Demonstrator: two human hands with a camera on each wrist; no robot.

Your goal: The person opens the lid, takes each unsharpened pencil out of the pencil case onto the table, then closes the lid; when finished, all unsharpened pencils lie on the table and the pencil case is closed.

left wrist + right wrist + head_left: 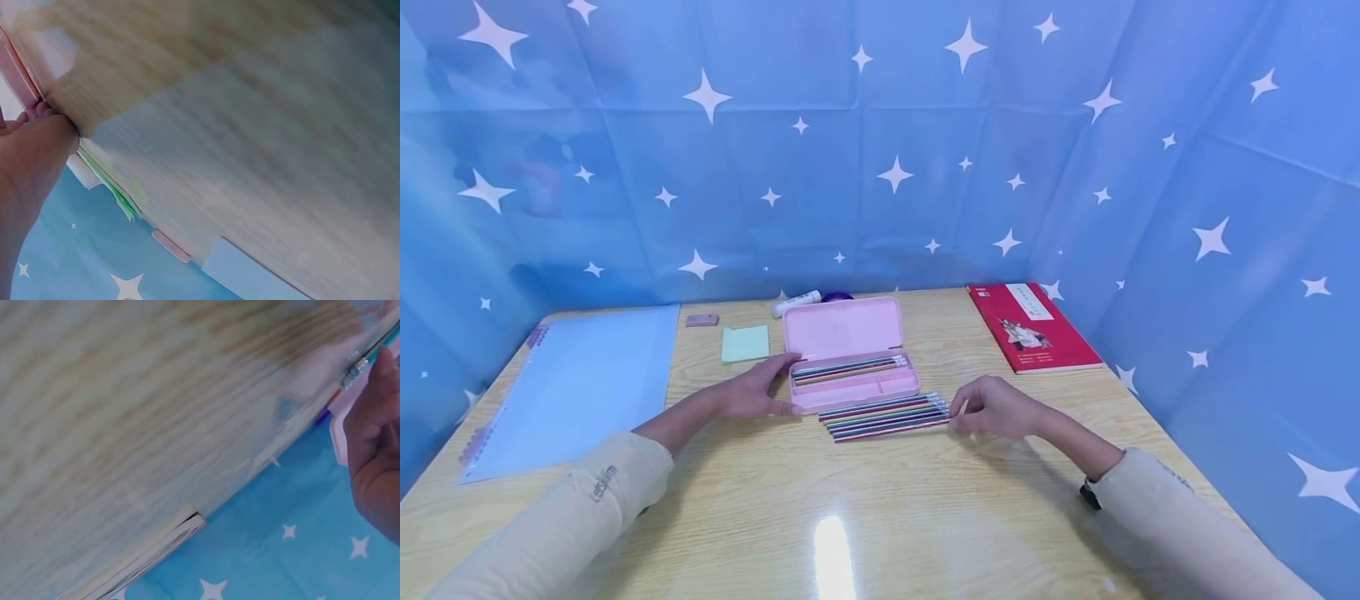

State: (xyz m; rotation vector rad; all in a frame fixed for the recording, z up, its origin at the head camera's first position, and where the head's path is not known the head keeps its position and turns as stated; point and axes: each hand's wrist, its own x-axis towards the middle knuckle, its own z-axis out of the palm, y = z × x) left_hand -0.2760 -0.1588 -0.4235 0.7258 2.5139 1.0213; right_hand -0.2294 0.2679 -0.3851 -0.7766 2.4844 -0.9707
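Left hand [752,392] on pencil-filled pink case [850,358]

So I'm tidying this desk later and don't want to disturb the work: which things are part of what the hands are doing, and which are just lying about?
In use:
- pencil case, open, left hand on its left end
- loose pencils, right hand at their eraser ends

Lying about:
- red book
- sticky notes
- eraser
- glue stick
- blue binder
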